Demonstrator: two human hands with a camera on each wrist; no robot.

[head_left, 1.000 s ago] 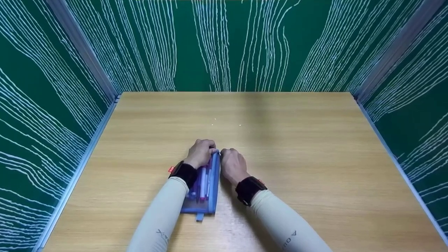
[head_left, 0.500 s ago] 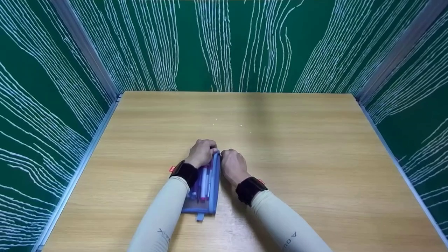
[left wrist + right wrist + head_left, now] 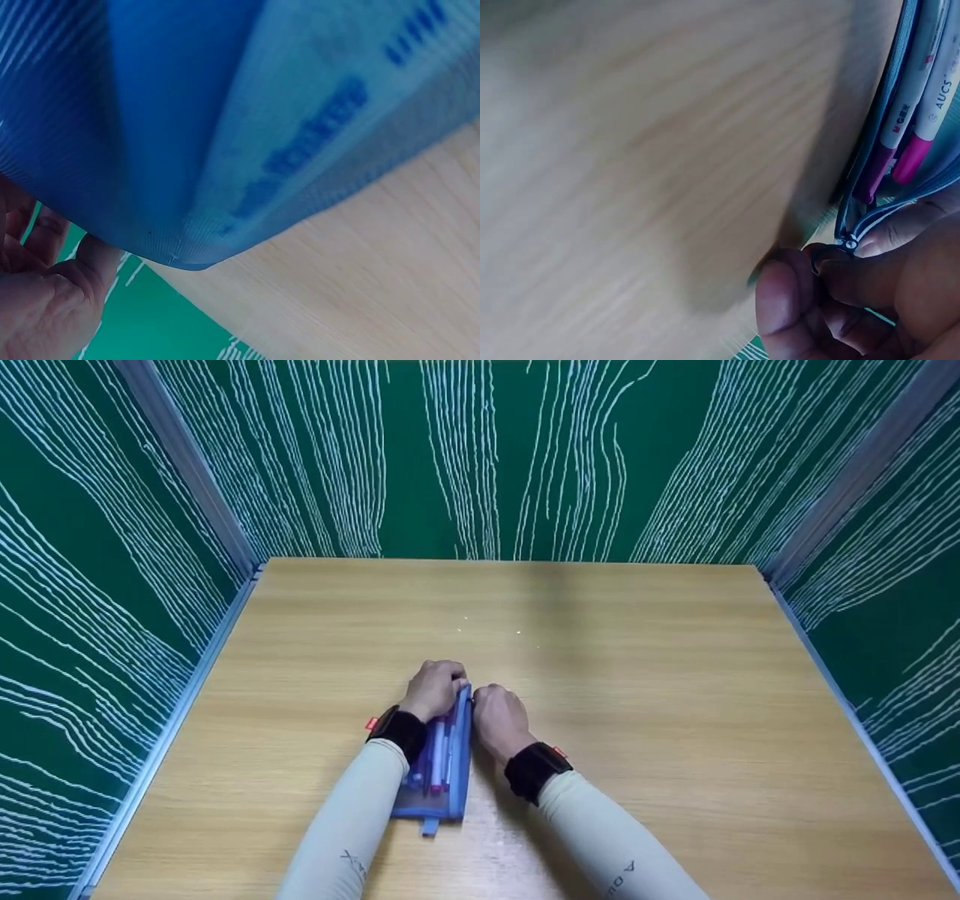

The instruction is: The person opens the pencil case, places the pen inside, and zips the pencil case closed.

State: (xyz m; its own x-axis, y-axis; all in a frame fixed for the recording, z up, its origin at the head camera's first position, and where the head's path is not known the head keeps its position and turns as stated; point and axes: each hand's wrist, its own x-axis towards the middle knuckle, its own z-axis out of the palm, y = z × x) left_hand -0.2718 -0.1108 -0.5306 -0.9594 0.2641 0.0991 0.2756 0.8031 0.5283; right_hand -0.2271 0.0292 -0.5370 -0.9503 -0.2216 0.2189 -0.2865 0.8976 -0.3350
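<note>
A blue mesh pencil case (image 3: pixel 459 765) lies lengthwise on the table, its loop tab toward me. Through its side show several pens and markers (image 3: pixel 437 757). My left hand (image 3: pixel 435 690) grips the far end of the case; in the left wrist view, the thumb (image 3: pixel 99 259) is at its corner. Beside the same end, my right hand (image 3: pixel 501 720) has curled fingers. The right wrist view shows them pinching the dark pull at the zipper slider (image 3: pixel 850 241). Beyond that slider the zipper gapes, showing a marker with a pink cap (image 3: pixel 913 159) and one with a purple cap (image 3: pixel 874 176).
The wooden table (image 3: pixel 637 660) spreads around the case, with a few tiny white specks (image 3: pixel 518 632) farther back. Green panels with white lines (image 3: pixel 570 457) stand at the back and both sides, joined by grey corner posts (image 3: pixel 199 465).
My right hand has shifted very slightly toward me along the case's edge. The left hand keeps its hold on the far end, and the case lies almost where it was.
</note>
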